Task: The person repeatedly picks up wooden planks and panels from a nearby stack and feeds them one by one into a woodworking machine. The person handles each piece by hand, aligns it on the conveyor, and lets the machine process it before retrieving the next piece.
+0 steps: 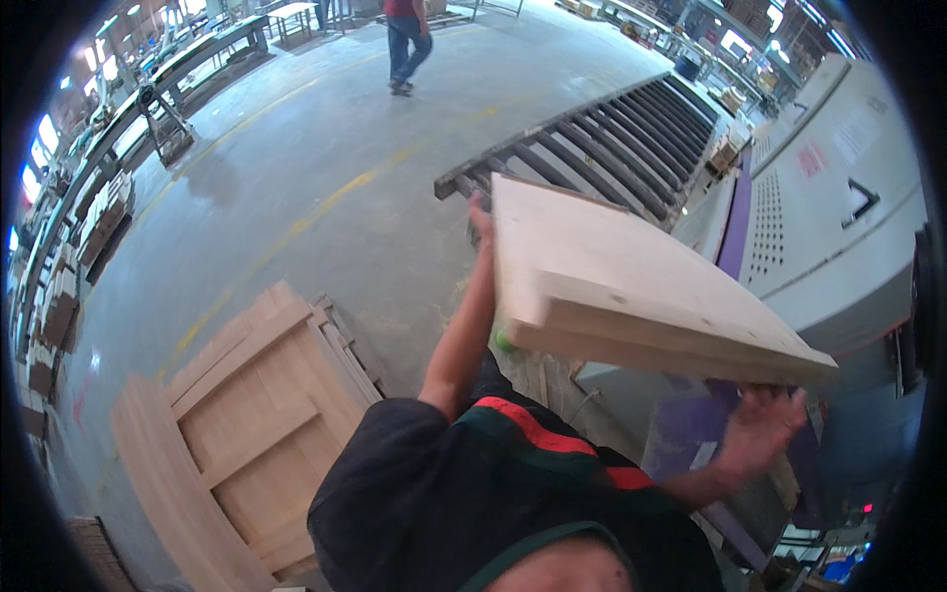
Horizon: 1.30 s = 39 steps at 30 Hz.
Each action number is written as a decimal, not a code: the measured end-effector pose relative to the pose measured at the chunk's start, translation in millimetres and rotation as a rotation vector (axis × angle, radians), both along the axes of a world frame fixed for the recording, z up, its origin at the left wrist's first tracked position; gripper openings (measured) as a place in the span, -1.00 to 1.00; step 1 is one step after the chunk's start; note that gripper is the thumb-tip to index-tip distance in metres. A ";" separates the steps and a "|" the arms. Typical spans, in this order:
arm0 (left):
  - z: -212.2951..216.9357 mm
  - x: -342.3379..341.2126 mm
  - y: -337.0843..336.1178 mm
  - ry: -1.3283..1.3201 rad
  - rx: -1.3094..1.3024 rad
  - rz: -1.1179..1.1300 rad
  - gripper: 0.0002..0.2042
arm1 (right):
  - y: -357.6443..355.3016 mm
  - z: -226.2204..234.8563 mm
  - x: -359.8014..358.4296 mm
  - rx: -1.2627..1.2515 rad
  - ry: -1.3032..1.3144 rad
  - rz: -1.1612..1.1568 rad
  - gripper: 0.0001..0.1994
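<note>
A thick, pale wooden panel (612, 252) is held up in front of me, tilted, with its long near edge facing me. My left hand (480, 219) grips its left side near the far corner; the panel hides part of the fingers. Under the right end of the near edge, my right hand (758, 431) holds the panel from below, somewhat blurred by motion. Left of my body lies a stack of framed wooden door panels (258, 419) with raised rails and crosspieces.
Beyond the panel runs a roller conveyor (617, 148). A large grey machine cabinet (838, 197) with a black handle stands close on the right. Stacked boards (107, 222) line the far left. A person (402, 44) walks on the concrete floor (296, 168) ahead.
</note>
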<state>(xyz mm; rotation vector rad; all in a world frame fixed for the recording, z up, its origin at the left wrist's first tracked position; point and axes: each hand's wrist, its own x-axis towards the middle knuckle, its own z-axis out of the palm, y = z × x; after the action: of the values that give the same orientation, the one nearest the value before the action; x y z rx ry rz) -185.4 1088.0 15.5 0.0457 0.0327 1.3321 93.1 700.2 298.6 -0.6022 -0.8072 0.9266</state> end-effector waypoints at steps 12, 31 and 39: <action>-12.9 -19.8 149.7 0.345 -0.098 -0.560 -0.44 | 22.4 40.4 -61.5 -0.618 -0.460 -1.031 -0.41; -31.6 -75.9 229.5 2.191 0.667 -0.129 -0.41 | -19.2 -216.1 -167.4 -1.497 -0.155 -1.392 -0.38; -121.0 88.7 461.1 1.987 1.420 -0.098 -0.65 | -26.8 -346.3 -177.2 -1.677 0.121 -1.356 -0.29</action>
<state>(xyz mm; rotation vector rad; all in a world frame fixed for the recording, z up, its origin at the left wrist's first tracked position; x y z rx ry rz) -96.7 1549.1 -105.5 2.4509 0.7213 0.4684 -84.1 673.4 -47.8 -2.1126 0.7723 0.1040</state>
